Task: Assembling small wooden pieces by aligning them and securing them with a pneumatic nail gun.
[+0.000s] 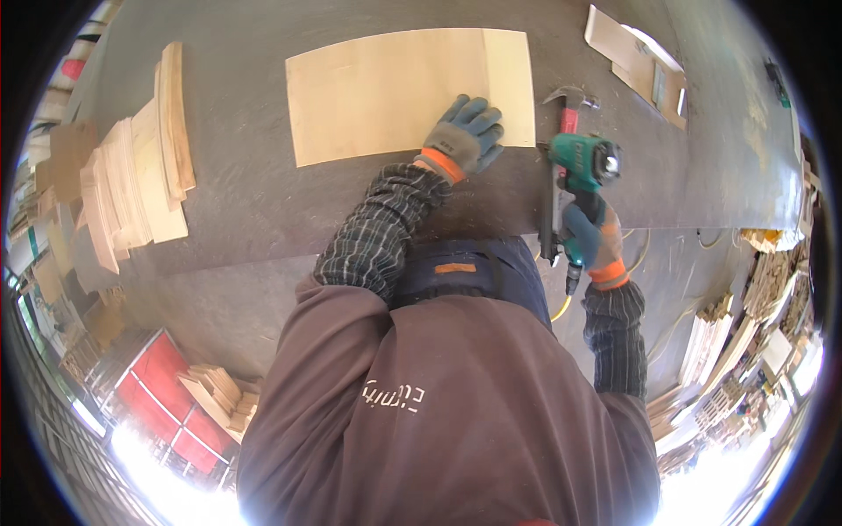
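Observation:
A pale plywood panel (377, 96) lies flat on the dark work table (237, 131), with a lighter strip along its right end. My left hand (463, 138), in a grey-and-orange work glove, rests flat on the panel's near right part, fingers apart. My right hand (601, 238), gloved alike, is wrapped round the handle of a green air nail gun (582, 161). The nail gun is just right of the panel, apart from it, with a yellow air hose (561, 309) at its lower end. Partly behind the nail gun lies a claw hammer (570, 119) with a red handle.
Stacked wood strips (132, 180) lie on the table at left. An open cardboard box (636, 57) sits at the far right. Wood piles (706, 351) stand lower right, and more boards (219, 394) beside a red panel (167, 394) lower left.

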`<move>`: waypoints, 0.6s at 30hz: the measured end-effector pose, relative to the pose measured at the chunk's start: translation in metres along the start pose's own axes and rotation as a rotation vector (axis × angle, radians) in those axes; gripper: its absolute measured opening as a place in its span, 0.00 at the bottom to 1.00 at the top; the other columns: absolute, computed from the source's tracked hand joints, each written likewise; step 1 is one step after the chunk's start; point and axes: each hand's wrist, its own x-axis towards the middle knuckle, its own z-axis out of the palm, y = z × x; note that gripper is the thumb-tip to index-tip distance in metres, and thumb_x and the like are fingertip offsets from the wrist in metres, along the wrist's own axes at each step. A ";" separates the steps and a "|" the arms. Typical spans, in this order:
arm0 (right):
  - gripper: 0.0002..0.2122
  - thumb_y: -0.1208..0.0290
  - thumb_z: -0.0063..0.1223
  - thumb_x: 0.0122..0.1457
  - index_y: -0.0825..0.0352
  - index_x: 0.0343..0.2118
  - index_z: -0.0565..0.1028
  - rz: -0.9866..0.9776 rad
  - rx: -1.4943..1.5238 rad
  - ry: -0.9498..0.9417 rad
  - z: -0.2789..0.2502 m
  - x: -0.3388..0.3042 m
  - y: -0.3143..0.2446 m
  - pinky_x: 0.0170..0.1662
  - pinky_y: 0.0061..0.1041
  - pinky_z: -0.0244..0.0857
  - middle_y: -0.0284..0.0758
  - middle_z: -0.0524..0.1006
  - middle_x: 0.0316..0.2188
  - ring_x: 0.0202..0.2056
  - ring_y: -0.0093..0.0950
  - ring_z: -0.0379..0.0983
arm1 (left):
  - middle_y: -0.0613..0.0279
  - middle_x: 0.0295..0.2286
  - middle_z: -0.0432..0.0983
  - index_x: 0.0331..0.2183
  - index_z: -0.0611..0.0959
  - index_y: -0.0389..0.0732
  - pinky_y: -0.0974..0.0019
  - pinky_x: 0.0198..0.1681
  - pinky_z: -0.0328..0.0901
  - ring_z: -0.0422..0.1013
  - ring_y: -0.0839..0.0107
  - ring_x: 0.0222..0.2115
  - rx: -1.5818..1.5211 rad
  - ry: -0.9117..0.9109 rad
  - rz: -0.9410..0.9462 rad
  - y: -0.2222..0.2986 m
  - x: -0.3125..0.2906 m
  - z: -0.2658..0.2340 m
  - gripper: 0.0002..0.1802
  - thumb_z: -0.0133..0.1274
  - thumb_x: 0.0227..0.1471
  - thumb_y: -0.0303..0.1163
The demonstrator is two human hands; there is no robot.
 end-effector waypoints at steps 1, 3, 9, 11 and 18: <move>0.15 0.69 0.57 0.63 0.68 0.50 0.79 -0.007 -0.006 -0.021 0.000 -0.007 -0.003 0.31 0.19 0.65 0.24 0.74 0.27 0.26 0.15 0.70 | 0.62 0.50 0.77 0.37 0.87 0.46 0.43 0.63 0.64 0.69 0.55 0.57 -0.004 -0.007 -0.005 0.000 -0.002 0.000 0.15 0.67 0.49 0.43; 0.20 0.73 0.53 0.63 0.70 0.58 0.76 -0.093 0.045 0.007 0.001 -0.021 -0.002 0.31 0.18 0.65 0.23 0.73 0.28 0.26 0.16 0.69 | 0.62 0.50 0.77 0.39 0.87 0.47 0.43 0.65 0.61 0.68 0.54 0.57 0.023 -0.041 0.001 0.000 -0.005 -0.007 0.17 0.66 0.50 0.45; 0.24 0.72 0.53 0.62 0.72 0.62 0.72 -0.024 0.007 0.047 0.022 -0.042 -0.012 0.27 0.20 0.64 0.27 0.72 0.26 0.23 0.18 0.69 | 0.57 0.60 0.72 0.47 0.87 0.49 0.43 0.70 0.56 0.65 0.52 0.63 -0.132 -0.127 -0.099 -0.004 -0.013 -0.012 0.24 0.66 0.51 0.49; 0.24 0.74 0.53 0.62 0.73 0.62 0.72 -0.032 0.024 0.032 0.024 -0.045 -0.006 0.27 0.21 0.65 0.27 0.72 0.26 0.23 0.19 0.70 | 0.55 0.62 0.71 0.49 0.87 0.49 0.43 0.70 0.56 0.65 0.51 0.63 -0.139 -0.117 -0.154 0.005 -0.019 -0.042 0.25 0.66 0.51 0.50; 0.21 0.76 0.53 0.62 0.73 0.59 0.73 0.000 -0.057 0.043 0.040 -0.052 -0.007 0.28 0.21 0.65 0.28 0.73 0.28 0.24 0.19 0.70 | 0.49 0.58 0.74 0.56 0.83 0.47 0.50 0.60 0.71 0.72 0.49 0.57 0.134 -0.012 -0.701 -0.080 -0.162 -0.183 0.30 0.70 0.51 0.35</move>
